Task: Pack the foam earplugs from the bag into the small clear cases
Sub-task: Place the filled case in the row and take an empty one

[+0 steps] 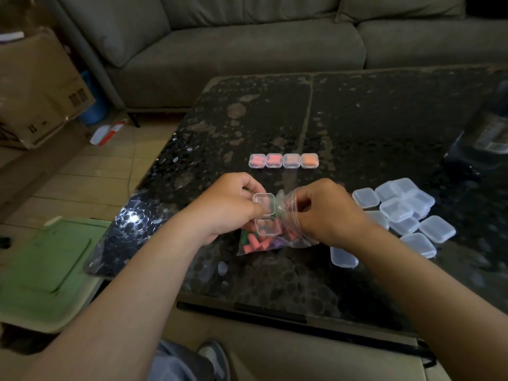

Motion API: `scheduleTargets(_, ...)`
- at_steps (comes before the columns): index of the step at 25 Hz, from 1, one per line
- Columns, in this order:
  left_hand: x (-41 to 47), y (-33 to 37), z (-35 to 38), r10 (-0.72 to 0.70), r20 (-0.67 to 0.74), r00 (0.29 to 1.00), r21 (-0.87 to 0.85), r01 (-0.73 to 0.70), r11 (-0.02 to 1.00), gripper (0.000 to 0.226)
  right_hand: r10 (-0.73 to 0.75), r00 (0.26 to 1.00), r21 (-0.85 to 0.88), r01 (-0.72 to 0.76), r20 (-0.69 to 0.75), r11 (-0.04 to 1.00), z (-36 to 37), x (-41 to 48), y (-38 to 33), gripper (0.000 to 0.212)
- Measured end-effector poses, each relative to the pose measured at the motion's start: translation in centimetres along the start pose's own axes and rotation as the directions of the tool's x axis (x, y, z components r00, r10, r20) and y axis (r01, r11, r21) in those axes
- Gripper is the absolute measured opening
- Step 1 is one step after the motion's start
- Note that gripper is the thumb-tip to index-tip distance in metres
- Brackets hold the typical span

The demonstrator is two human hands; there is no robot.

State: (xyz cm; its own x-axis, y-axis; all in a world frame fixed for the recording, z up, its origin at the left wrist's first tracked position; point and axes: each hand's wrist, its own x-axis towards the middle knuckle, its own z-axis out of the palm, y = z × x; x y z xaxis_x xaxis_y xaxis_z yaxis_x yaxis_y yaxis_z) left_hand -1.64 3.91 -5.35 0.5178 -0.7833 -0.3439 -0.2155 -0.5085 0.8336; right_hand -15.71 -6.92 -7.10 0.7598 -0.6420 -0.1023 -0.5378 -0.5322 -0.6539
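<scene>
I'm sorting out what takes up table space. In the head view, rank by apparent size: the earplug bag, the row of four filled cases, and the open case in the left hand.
1. Earplug bag, though hands hide part.
2. Row of four filled cases, farther away, so possibly comparable.
3. Open case in the left hand, clearly smallest.

Home living room: grey sofa (247,48), coffee table (357,119).
</scene>
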Motion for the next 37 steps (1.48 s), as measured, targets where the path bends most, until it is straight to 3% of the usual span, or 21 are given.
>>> scheduleTargets(8,0.0,0.0,0.0,0.002,0.002,1.0,0.012,-0.002,1.0,0.02,0.007,0.999,-0.013,-0.007,-0.035,1.0,0.2,-0.2,-0.3,0.023)
scheduleTargets(17,-0.1,0.0,-0.1,0.001,0.008,1.0,0.013,-0.001,1.0,0.021,-0.075,0.994,0.001,0.075,-0.073,0.997,-1.3,-0.8,0.2,0.015)
scheduleTargets(22,-0.2,0.0,-0.1,-0.004,0.002,1.0,0.006,0.004,1.0,0.023,-0.032,0.995,0.059,0.038,-0.091,0.998,-3.0,-1.6,0.4,0.017)
scheduleTargets(29,-0.3,0.7,-0.3,0.05,-0.082,0.995,-0.148,-0.062,0.987,0.023,0.021,0.988,0.245,0.017,-0.151,0.969,-5.6,-2.9,0.9,0.019)
scheduleTargets(37,-2.0,2.4,1.5,0.111,0.02,0.994,-0.369,-0.096,0.924,0.025,-0.038,0.988,0.389,0.095,-0.151,0.916,-4.2,-2.8,0.4,0.013)
